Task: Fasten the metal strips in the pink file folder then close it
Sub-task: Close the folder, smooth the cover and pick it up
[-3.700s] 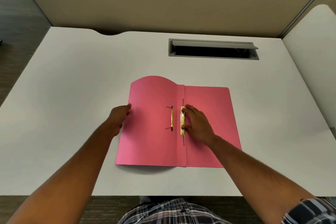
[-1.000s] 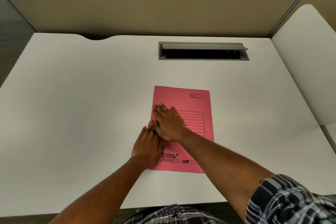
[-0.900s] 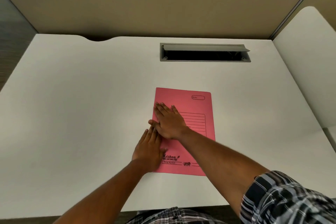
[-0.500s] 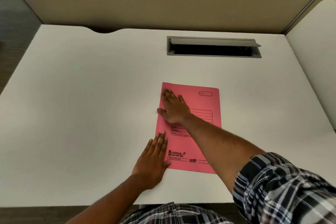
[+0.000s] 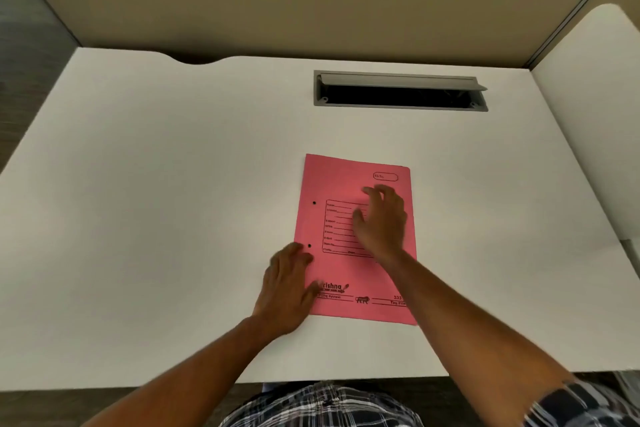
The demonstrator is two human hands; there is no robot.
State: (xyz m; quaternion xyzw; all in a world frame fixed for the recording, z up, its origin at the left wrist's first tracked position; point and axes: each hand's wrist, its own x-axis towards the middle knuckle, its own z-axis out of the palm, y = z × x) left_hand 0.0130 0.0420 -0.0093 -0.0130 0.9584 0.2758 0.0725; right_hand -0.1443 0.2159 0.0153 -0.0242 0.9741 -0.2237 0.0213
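The pink file folder lies shut and flat on the white desk, its printed front cover up and two small holes showing near its left edge. The metal strips are hidden inside. My left hand rests at the folder's lower left edge, fingers loosely spread, thumb on the cover. My right hand is over the right half of the cover, fingers apart and blurred, holding nothing; I cannot tell whether it touches the cover.
A grey cable slot with its flap up is set into the desk behind the folder. A beige partition stands along the far edge. A second white desk adjoins on the right.
The folder was open 3.7 s ago and is now shut. In the last half second my right hand slid from the spine side to the right half of the cover; my left hand shifted slightly.
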